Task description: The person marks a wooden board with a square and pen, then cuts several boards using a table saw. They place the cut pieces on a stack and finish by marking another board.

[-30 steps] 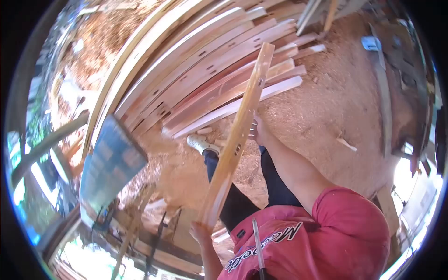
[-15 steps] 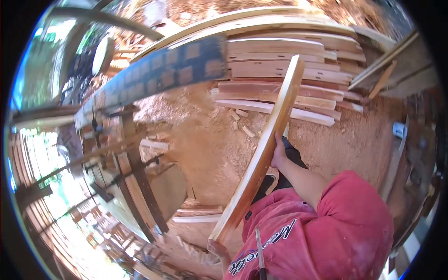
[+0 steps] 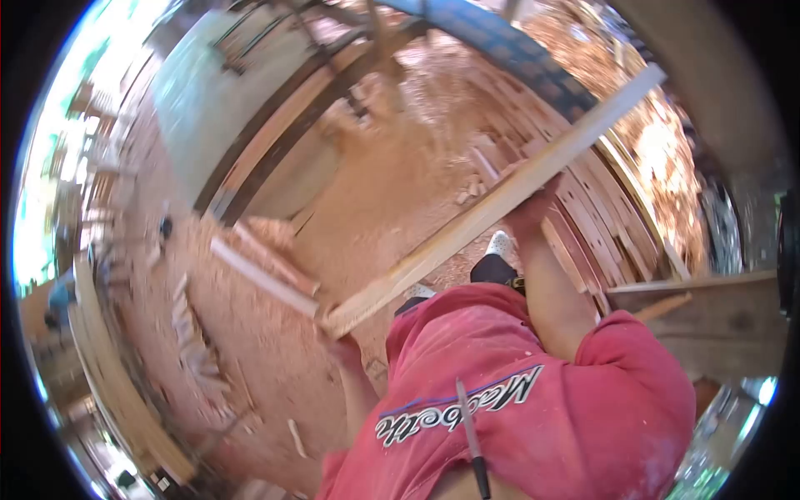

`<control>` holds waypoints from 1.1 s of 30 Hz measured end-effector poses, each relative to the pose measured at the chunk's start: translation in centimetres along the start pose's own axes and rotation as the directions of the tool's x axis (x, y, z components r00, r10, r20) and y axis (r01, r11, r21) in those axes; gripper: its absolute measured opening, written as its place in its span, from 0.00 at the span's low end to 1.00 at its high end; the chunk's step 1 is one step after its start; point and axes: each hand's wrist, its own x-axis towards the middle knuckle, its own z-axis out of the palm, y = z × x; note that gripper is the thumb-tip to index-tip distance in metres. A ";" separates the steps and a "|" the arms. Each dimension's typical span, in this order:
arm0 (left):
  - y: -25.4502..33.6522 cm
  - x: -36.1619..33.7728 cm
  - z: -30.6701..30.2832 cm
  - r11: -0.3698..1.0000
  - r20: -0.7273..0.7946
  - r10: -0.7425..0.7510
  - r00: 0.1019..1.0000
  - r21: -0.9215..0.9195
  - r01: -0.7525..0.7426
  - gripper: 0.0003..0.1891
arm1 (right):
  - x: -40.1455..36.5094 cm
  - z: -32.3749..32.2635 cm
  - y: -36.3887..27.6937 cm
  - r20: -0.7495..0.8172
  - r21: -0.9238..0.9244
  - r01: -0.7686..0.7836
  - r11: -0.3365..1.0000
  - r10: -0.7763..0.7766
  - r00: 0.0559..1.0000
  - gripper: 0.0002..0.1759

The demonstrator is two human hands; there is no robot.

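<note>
A long, pale wooden beam (image 3: 492, 208) runs diagonally in front of the red shirt, from lower left to upper right. My left hand (image 3: 340, 346) grips its near lower-left end from below. Farther along, my right hand (image 3: 533, 208) holds the beam from underneath, with the fingers partly hidden behind the wood. Both hands are closed on the beam. A pen (image 3: 472, 442) hangs at the front of the shirt.
Stacked boards (image 3: 596, 221) lie at the right, beyond the beam. A wooden frame (image 3: 275, 125) with a pale panel stands at the upper left. Two short pieces (image 3: 267, 279) lie on the sawdust-covered ground, and long planks (image 3: 125, 379) are at the lower left.
The view has turned, and the stacked boards now appear farther right. The beam has tilted from steep to a flatter diagonal, still in both hands. My left hand shows more clearly.
</note>
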 end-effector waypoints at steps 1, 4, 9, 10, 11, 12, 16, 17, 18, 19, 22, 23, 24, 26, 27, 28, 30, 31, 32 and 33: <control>0.3 1.1 -0.3 0.994 0.045 -0.037 0.998 -0.100 0.041 0.34 | 1.0 1.4 0.6 0.081 0.052 -0.008 0.999 0.004 0.997 0.37; 1.0 3.8 0.2 0.974 0.009 -0.070 0.998 -0.216 0.070 0.34 | 3.9 3.8 1.5 0.061 -0.009 -0.049 0.999 0.049 0.997 0.39; -0.1 10.3 2.5 0.916 -0.040 -0.229 0.973 -0.347 0.201 0.29 | 8.0 14.9 4.0 0.168 -0.139 0.095 0.986 -0.071 0.983 0.36; -0.1 11.8 3.5 0.919 0.029 -0.227 0.973 -0.325 0.224 0.25 | 9.4 16.6 4.4 0.214 -0.170 0.072 0.983 -0.035 0.976 0.34; -0.1 13.4 4.5 0.917 0.022 -0.206 0.978 -0.344 0.201 0.25 | 10.9 18.2 4.8 0.260 -0.205 0.052 0.977 0.003 0.966 0.33; 0.1 15.2 5.7 0.910 0.003 -0.324 0.946 -0.273 0.313 0.26 | 12.8 19.7 5.3 0.193 -0.305 0.116 0.945 -0.058 0.980 0.33; 1.4 19.3 10.8 0.883 -0.055 -0.445 0.894 -0.193 0.428 0.28 | 18.5 25.8 6.9 0.345 -0.472 0.316 0.823 -0.158 0.925 0.28; 0.5 20.4 10.7 0.889 -0.032 -0.440 0.898 -0.154 0.430 0.29 | 19.1 27.4 7.4 0.349 -0.557 0.382 0.738 -0.210 0.913 0.28; -0.5 21.7 10.7 0.907 0.017 -0.417 0.909 -0.057 0.417 0.29 | 19.7 28.8 7.9 0.355 -0.636 0.437 0.636 -0.261 0.898 0.27; 0.8 22.4 11.6 0.908 -0.003 -0.412 0.911 -0.090 0.410 0.29 | 20.8 30.3 8.7 0.373 -0.637 0.427 0.642 -0.227 0.899 0.27; 7.0 21.7 15.1 0.783 0.220 -0.619 0.753 0.111 0.612 0.25 | 21.5 35.0 10.9 0.429 -0.813 0.549 0.194 -0.440 0.789 0.33; 7.2 22.0 15.0 0.779 0.218 -0.623 0.751 0.088 0.621 0.25 | 21.6 36.1 11.9 0.438 -0.815 0.548 0.189 -0.418 0.796 0.33; 7.6 23.0 15.0 0.792 0.194 -0.610 0.768 0.124 0.598 0.25 | 22.0 37.2 13.1 0.471 -0.807 0.572 0.147 -0.424 0.774 0.30; 8.4 24.6 15.1 0.846 0.146 -0.533 0.833 0.058 0.531 0.23 | 22.3 39.3 15.0 0.509 -0.797 0.596 0.102 -0.418 0.753 0.28; 7.8 26.2 14.6 0.844 0.138 -0.536 0.833 0.039 0.536 0.23 | 22.3 40.2 16.0 0.550 -0.763 0.640 0.085 -0.433 0.714 0.30; 6.7 28.5 13.5 0.856 0.164 -0.510 0.845 -0.006 0.518 0.22 | 22.4 41.1 17.3 0.589 -0.727 0.683 0.074 -0.444 0.675 0.33; 7.2 32.2 11.6 0.863 0.170 -0.485 0.858 -0.064 0.501 0.21 | 22.9 42.6 19.1 0.580 -0.715 0.689 0.121 -0.448 0.681 0.33; 8.3 34.2 11.2 0.882 0.216 -0.446 0.869 -0.064 0.468 0.20 | 23.3 43.5 19.9 0.564 -0.699 0.698 0.159 -0.477 0.674 0.33; 10.0 35.6 10.9 0.902 0.265 -0.400 0.877 -0.057 0.429 0.20 | 23.5 44.4 20.5 0.564 -0.695 0.699 0.170 -0.474 0.676 0.33; 11.7 36.7 10.9 0.909 0.263 -0.385 0.885 -0.058 0.413 0.20 | 23.5 45.6 20.9 0.595 -0.645 0.735 0.208 -0.466 0.655 0.33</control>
